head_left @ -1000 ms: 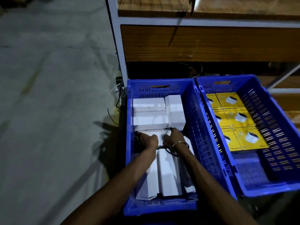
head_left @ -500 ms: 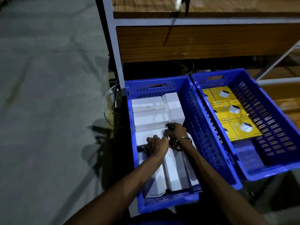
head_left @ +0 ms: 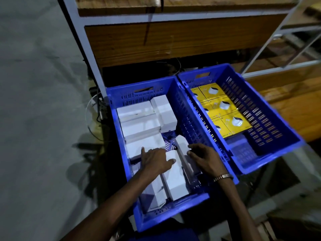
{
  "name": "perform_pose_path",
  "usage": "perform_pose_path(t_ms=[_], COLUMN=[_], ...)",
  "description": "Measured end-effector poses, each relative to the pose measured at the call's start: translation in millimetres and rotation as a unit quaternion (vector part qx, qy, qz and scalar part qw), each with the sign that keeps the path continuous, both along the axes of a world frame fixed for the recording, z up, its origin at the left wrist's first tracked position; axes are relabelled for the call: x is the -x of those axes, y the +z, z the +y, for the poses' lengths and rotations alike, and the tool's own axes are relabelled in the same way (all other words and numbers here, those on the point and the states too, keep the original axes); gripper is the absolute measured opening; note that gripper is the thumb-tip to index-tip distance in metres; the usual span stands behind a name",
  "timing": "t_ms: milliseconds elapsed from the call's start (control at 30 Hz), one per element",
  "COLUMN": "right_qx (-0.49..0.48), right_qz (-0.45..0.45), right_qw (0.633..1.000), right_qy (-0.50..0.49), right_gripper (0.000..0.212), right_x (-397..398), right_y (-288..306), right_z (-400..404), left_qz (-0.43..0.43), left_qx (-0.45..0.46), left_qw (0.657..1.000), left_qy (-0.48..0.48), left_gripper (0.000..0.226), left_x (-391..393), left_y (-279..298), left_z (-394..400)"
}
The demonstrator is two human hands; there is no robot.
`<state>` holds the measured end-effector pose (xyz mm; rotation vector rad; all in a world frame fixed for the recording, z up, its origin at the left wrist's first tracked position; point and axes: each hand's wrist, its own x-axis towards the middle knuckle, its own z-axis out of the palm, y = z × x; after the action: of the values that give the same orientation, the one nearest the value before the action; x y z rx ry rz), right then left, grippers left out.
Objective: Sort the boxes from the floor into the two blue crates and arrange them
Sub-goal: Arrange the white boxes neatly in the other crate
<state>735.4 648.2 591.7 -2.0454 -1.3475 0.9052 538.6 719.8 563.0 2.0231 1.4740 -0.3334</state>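
Two blue crates stand side by side on the floor. The left crate [head_left: 121, 94] holds several white boxes [head_left: 139, 122], some flat at the back, some long ones [head_left: 175, 180] lying toward me. My left hand [head_left: 156, 160] rests flat with spread fingers on the white boxes in the middle. My right hand [head_left: 205, 159] touches a tilted white box [head_left: 182, 145] standing on edge near the crate's right wall, fingers bent against its side. The right crate [head_left: 271, 119] holds several yellow boxes [head_left: 224, 108] laid flat in its far half.
A wooden workbench with a white metal frame [head_left: 83, 40] rises just behind the crates. Cables [head_left: 97, 108] lie on the floor at the left crate's back left corner. Bare grey floor [head_left: 34, 119] stretches to the left. A metal brace [head_left: 278, 32] slants at the right.
My hands have moved apart and toward me. The left now lies flat on the boxes, and the right has shifted to a white box that now stands tilted on edge.
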Motion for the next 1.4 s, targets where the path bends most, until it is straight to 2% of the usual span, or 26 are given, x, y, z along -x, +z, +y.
perform_pose_path(t_ms=[100, 200, 300, 400, 467, 533, 633, 733, 833, 867, 933, 1033, 1100, 1167, 1267, 1400], right_qx=[0.001, 0.000, 0.008, 0.012, 0.013, 0.002, 0.000, 0.047, 0.048, 0.034, -0.002, -0.050, -0.067, -0.063, -0.022, 0.006], right_qz=[0.015, 0.048, 0.096, 0.102, 0.191, 0.244, 0.253, 0.344, 0.344, 0.344, 0.345, 0.327, 0.310, 0.285, 0.258, 0.210], right_qw=[1.000, 0.999, 0.995, 0.994, 0.981, 0.970, 0.967, 0.938, 0.938, 0.938, 0.930, 0.912, 0.919, 0.939, 0.960, 0.975], right_qy=[-0.013, -0.024, -0.019, 0.023, 0.012, 0.008, 0.026, 0.013, 0.007, -0.020, -0.126, -0.244, -0.233, -0.180, -0.107, -0.077], right_gripper=[0.021, 0.020, 0.023, 0.024, 0.026, 0.029, 0.028, 0.034, 0.041, 0.039, 0.035, 0.035, 0.033, 0.030, 0.031, 0.034], right_x=[-0.8, -0.8, 0.5, 10.3, 18.8, 20.3, 16.9, 17.4, 17.9, 18.5, 18.9, 19.0, 23.4, 29.9, 36.6, 42.8], right_y=[-2.9, -5.1, -4.2, 7.3, 14.7, 20.5, 33.5, 43.8, 42.4, 41.5, 35.0, 17.0, 10.6, 11.7, 7.8, -5.2], right_z=[-5.9, -5.4, -4.3, -6.2, -7.7, -8.5, -9.2, -11.4, -12.7, -10.7, -2.7, 12.5, 22.6, 33.1, 52.4, 76.5], left_qz=[-0.019, -0.097, -0.220, -0.331, -0.394, -0.455, -0.494, -0.516, -0.525, -0.519, -0.498, -0.464, -0.435, -0.403, -0.374, -0.338], left_qx=[-0.043, -0.056, 0.025, 0.061, 0.058, 0.065, 0.076, 0.099, 0.112, 0.099, 0.072, 0.083, 0.088, 0.078, 0.061, -0.003], left_qw=[0.999, 0.994, 0.970, 0.923, 0.885, 0.834, 0.766, 0.704, 0.660, 0.659, 0.679, 0.702, 0.720, 0.731, 0.735, 0.772], left_qy=[-0.016, 0.009, 0.096, 0.186, 0.240, 0.305, 0.404, 0.478, 0.526, 0.536, 0.535, 0.534, 0.534, 0.545, 0.562, 0.538], left_gripper=[0.070, 0.066, 0.053, 0.044, 0.041, 0.041, 0.032, 0.026, 0.027, 0.027, 0.032, 0.035, 0.038, 0.045, 0.066, 0.088], left_x=[5.7, 8.6, 11.9, 16.2, 18.3, 20.0, 24.7, 27.2, 25.8, 26.2, 27.7, 26.2, 26.0, 26.6, 26.3, 18.7], left_y=[4.8, 17.8, 30.3, 37.4, 42.1, 44.1, 41.6, 38.2, 32.1, 28.8, 22.3, 14.8, 13.0, 10.7, 10.4, 18.8], left_z=[-4.9, -10.7, -7.5, -1.7, -0.9, -1.5, -2.6, -3.7, -11.7, -14.8, -18.3, -20.2, -20.6, -18.5, -14.2, -11.4])
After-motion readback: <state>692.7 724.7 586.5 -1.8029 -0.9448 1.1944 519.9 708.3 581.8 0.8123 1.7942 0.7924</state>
